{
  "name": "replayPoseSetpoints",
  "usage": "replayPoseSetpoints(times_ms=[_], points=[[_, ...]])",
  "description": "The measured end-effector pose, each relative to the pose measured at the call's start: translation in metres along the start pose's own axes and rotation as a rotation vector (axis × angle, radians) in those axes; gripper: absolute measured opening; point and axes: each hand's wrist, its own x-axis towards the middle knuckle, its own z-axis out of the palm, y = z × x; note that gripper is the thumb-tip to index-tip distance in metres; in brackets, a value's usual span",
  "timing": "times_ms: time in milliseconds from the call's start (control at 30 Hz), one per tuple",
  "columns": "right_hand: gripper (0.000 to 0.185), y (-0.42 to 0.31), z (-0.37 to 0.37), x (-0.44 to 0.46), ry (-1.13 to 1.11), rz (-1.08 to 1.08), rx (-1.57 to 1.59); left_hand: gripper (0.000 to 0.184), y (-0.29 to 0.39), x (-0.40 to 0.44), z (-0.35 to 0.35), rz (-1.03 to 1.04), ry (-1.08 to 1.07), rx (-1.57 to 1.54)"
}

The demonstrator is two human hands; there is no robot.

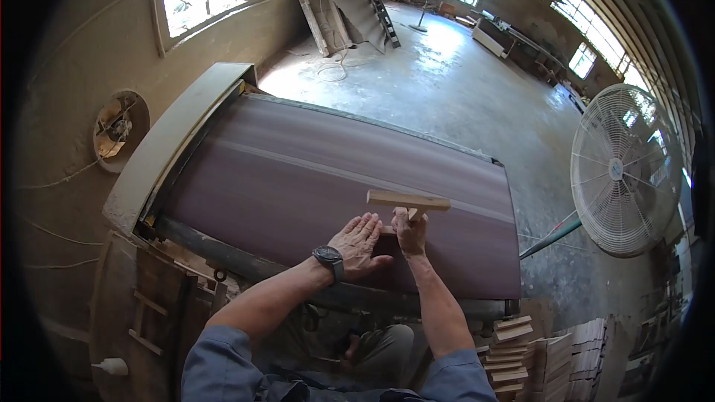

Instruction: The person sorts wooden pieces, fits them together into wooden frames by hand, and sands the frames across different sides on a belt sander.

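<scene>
A wide brown sanding belt (298, 201) runs across in front of me. Fingers stretched out and close together, my left hand (359, 247) lies palm down low over the belt, with a dark watch on its wrist. Just to its right, my right hand (410, 233) is closed around a T-shaped wooden piece, whose crossbar (408, 200) sticks up beyond the fist. A bit of pale wood (387, 230) shows between the two hands; whether it belongs to the same piece is hidden. The left palm covers whatever lies under it.
A pale curved cover (179, 141) encloses the belt machine's left end. Stacked wooden pieces (510, 353) stand by its near right corner. A large pedestal fan (625, 170) is at the right. On the left bench lies a white bottle (112, 366). Boards (350, 11) lean by the far wall.
</scene>
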Motion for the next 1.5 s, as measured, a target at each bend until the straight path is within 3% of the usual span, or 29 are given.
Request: replayPoseSetpoints(times_ms=[167, 233, 267, 300, 367, 400, 500, 567, 633, 667, 700, 767, 800, 867, 967, 1000, 1067, 1100, 1133, 1167, 1200, 1233, 1300, 1367, 1500], points=[[0.023, -0.03, -0.022, -0.038, 0.046, 0.106, 0.144, 0.084, 0.023, -0.02, 0.006, 0.108, 0.017, 0.01], [0.022, -0.048, -0.027, -0.056, 0.063, 0.234, 0.343, 0.079, 0.033, -0.037, 0.001, 0.19, 0.065, 0.114], [0.023, -0.05, -0.031, -0.064, 0.031, 0.324, 0.389, 0.064, 0.03, -0.045, 0.008, 0.283, 0.351, 0.108], [0.023, -0.06, -0.031, -0.072, 0.035, 0.317, 0.38, 0.064, 0.032, -0.054, -0.003, 0.29, 0.359, 0.103], [0.022, -0.09, -0.025, -0.092, -0.088, 0.546, 0.659, 0.049, 0.034, -0.072, -0.034, 0.289, 0.226, 0.098], [0.029, -0.099, -0.029, -0.1, -0.219, 0.576, 0.624, 0.03, 0.03, -0.083, -0.037, 0.364, 0.526, 0.13], [0.036, -0.163, -0.021, -0.119, -0.342, 0.639, 0.558, 0.016, 0.021, -0.119, -0.071, 0.327, 0.494, 0.114], [0.041, -0.173, -0.022, -0.123, -0.482, 0.603, 0.588, 0.008, 0.012, -0.141, -0.091, 0.307, 0.59, 0.114], [0.05, -0.194, -0.013, -0.132, -0.304, -0.018, -0.392, 0.007, 0.006, -0.163, -0.109, 0.185, 0.604, 0.087], [0.057, -0.194, -0.004, -0.13, -0.232, -0.432, -0.641, 0.008, 0.002, -0.17, -0.116, 0.188, 0.61, 0.091], [0.057, -0.204, 0.008, -0.129, -0.242, -0.44, -0.64, 0.008, 0.002, -0.178, -0.122, 0.177, 0.617, 0.092], [0.053, -0.228, 0.033, -0.13, -0.425, -0.71, -0.509, 0.009, 0.005, -0.189, -0.136, 0.191, 0.537, 0.059], [0.053, -0.229, 0.04, -0.125, -0.426, -0.715, -0.511, 0.009, 0.008, -0.193, -0.144, 0.19, 0.542, 0.059], [0.037, -0.217, 0.053, -0.112, -0.588, -0.675, -0.395, 0.012, 0.011, -0.202, -0.158, 0.219, 0.414, 0.09], [0.022, -0.182, 0.069, -0.101, -0.612, -0.655, -0.238, 0.015, 0.01, -0.209, -0.173, 0.211, 0.438, -0.002], [0.015, -0.185, 0.081, -0.105, -0.562, -0.55, -0.231, 0.015, 0.007, -0.211, -0.177, 0.198, 0.441, -0.003], [0.016, -0.149, 0.096, -0.094, -0.484, -0.488, -0.205, 0.034, -0.001, -0.209, -0.185, 0.088, 0.409, -0.183], [0.018, -0.135, 0.102, -0.091, -0.395, -0.427, -0.186, 0.034, -0.008, -0.204, -0.182, 0.087, 0.406, -0.186], [0.025, -0.138, 0.115, -0.088, -0.247, -0.495, -0.069, 0.049, -0.02, -0.197, -0.173, 0.036, 0.681, -0.138], [0.025, -0.137, 0.118, -0.08, -0.243, -0.485, -0.068, 0.063, -0.032, -0.192, -0.164, -0.018, 0.952, -0.087], [0.027, -0.133, 0.12, -0.071, -0.202, -0.243, 0.072, 0.063, -0.043, -0.189, -0.157, -0.018, 0.938, -0.09], [0.028, -0.126, 0.122, -0.064, -0.157, -0.001, 0.212, 0.071, -0.053, -0.187, -0.151, -0.115, 0.828, -0.185], [0.029, -0.114, 0.131, -0.055, -0.162, -0.041, 0.235, 0.079, -0.07, -0.173, -0.131, -0.211, 0.714, -0.271], [0.028, -0.109, 0.147, -0.053, -0.155, -0.088, 0.119, 0.079, -0.081, -0.155, -0.091, -0.128, 0.516, 0.085], [0.03, -0.089, 0.168, -0.047, -0.187, -0.084, 0.104, 0.076, -0.09, -0.133, -0.044, -0.131, 0.236, 0.043]])
